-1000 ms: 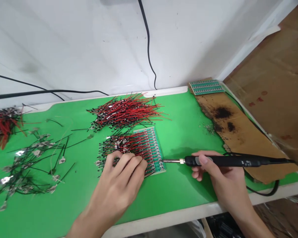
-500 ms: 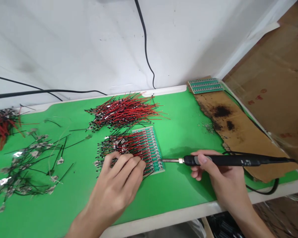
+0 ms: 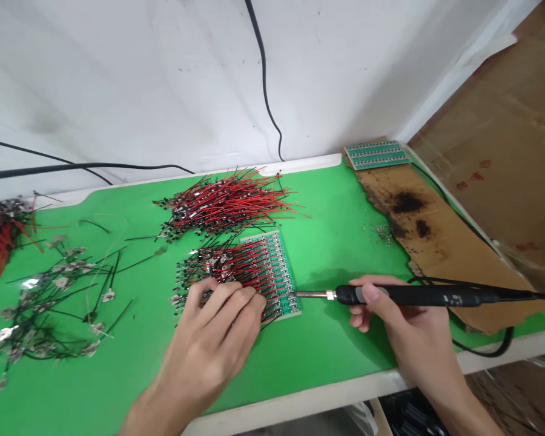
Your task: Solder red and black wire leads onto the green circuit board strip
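My right hand [image 3: 404, 315] grips a black soldering iron [image 3: 390, 295] like a pen, its metal shaft pointing left. The iron's tip touches the right edge of a green circuit board [image 3: 284, 254], near the lower pads. My left hand [image 3: 218, 339] curls over the lower left of that board, fingers bent together, with a red wire [image 3: 271, 299] running from its fingertips to the pads. The fingertips themselves are mostly hidden. Rows of red and black wires [image 3: 249, 266] extend leftward from the board, with small dark parts at their ends.
Behind the board lies a pile of red and black wires [image 3: 231, 203]. Black-wired metal pieces [image 3: 63, 281] are scattered at left, beside another red bundle [image 3: 0, 236]. At right, a scorched cardboard sheet [image 3: 436, 236] bears a second circuit board [image 3: 378, 155]. Solder bits [image 3: 381, 233] lie alongside.
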`<state>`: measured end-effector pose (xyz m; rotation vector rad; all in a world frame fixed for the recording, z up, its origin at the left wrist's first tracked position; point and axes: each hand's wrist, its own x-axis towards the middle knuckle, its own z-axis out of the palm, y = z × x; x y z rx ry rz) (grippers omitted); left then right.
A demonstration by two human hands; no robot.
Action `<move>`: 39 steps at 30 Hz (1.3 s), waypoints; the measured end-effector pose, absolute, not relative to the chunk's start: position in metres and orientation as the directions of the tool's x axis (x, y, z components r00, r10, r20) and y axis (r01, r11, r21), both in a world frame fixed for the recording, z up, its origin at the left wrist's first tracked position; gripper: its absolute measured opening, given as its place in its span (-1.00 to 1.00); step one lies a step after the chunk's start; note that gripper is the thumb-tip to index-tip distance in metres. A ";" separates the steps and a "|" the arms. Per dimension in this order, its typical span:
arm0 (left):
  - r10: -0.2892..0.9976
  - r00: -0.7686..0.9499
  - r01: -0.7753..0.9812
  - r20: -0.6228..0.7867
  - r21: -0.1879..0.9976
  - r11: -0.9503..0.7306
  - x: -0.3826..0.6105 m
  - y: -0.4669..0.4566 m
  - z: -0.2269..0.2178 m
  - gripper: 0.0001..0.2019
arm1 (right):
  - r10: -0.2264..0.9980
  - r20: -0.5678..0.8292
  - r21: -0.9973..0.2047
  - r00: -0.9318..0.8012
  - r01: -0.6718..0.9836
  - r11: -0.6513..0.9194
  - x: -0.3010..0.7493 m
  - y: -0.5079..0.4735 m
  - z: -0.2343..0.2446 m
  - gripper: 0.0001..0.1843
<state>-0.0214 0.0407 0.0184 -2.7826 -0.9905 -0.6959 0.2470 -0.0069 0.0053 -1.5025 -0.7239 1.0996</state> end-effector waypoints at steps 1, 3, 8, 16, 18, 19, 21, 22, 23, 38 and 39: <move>0.573 0.683 0.620 0.454 0.054 -0.783 -0.021 0.041 0.018 -0.87 | 0.883 -0.259 -0.966 0.392 -0.123 -0.229 0.247 -0.007 0.005 -0.58; 0.572 0.682 0.620 0.456 0.054 -0.783 -0.022 0.041 0.018 -0.86 | 0.877 -0.266 -0.963 0.400 -0.138 -0.230 0.246 -0.007 0.005 -0.57; 0.566 0.697 0.611 0.440 0.049 -0.790 -0.023 0.039 0.017 -0.86 | 0.871 -0.273 -0.961 0.409 -0.155 -0.228 0.245 -0.007 0.006 -0.56; 0.556 0.701 0.614 0.446 0.019 -0.789 -0.023 0.040 0.017 -0.87 | 0.873 -0.282 -0.959 0.397 -0.153 -0.240 0.245 -0.008 0.008 -0.58; 0.552 0.705 0.611 0.445 0.014 -0.792 -0.023 0.040 0.017 -0.87 | 0.869 -0.287 -0.957 0.403 -0.154 -0.244 0.245 -0.008 0.008 -0.58; 0.554 0.707 0.611 0.440 0.014 -0.791 -0.023 0.039 0.017 -0.87 | 0.867 -0.289 -0.957 0.406 -0.159 -0.244 0.245 -0.007 0.008 -0.57; 0.556 0.709 0.612 0.434 0.012 -0.791 -0.023 0.039 0.017 -0.87 | 0.865 -0.292 -0.955 0.407 -0.169 -0.243 0.245 -0.007 0.009 -0.56; 0.557 0.709 0.613 0.433 0.011 -0.790 -0.023 0.038 0.016 -0.87 | 0.865 -0.293 -0.955 0.406 -0.171 -0.243 0.244 -0.007 0.009 -0.55; 0.554 0.709 0.612 0.435 0.009 -0.790 -0.023 0.038 0.016 -0.87 | 0.866 -0.293 -0.955 0.406 -0.172 -0.243 0.244 -0.007 0.009 -0.55; 0.548 0.704 0.608 0.452 0.015 -0.794 -0.021 0.038 0.016 -0.89 | 0.861 -0.302 -0.952 0.409 -0.177 -0.250 0.243 -0.007 0.011 -0.56; 0.549 0.703 0.609 0.452 0.016 -0.793 -0.021 0.038 0.015 -0.89 | 0.862 -0.301 -0.952 0.408 -0.173 -0.251 0.243 -0.007 0.011 -0.56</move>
